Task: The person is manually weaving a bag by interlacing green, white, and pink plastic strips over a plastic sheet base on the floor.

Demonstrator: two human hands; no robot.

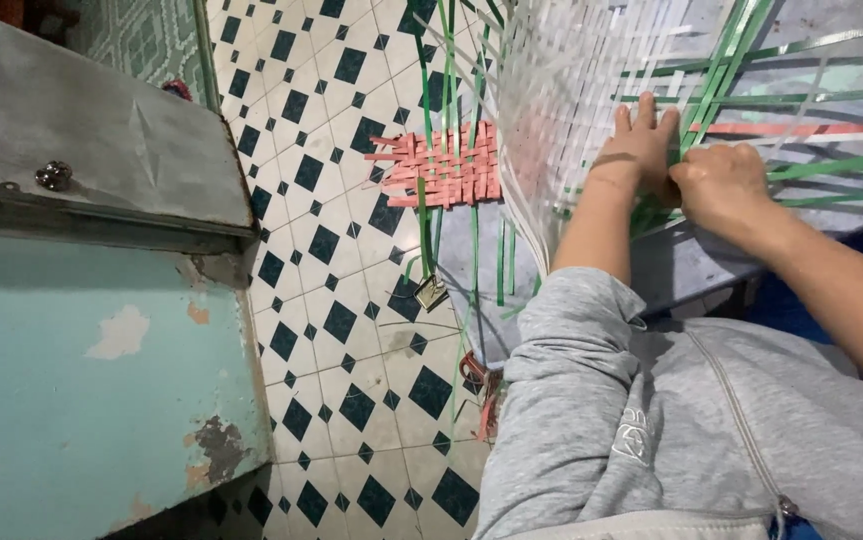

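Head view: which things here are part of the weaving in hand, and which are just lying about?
In use: white and green strip mat, left hand flat on it, right hand gripping green strips.

Lying about: small pink woven piece, metal clip on tiled floor.

Left hand [639, 150] and right hand [716, 185] rest side by side, touching, on woven strip sheet [591, 70] atop the desk [681, 265]. Small woven mat [443, 165] lies left of the sheet; metal clip [430, 292] on the floor [331, 330] below it. Cabinet [101, 300] far left.
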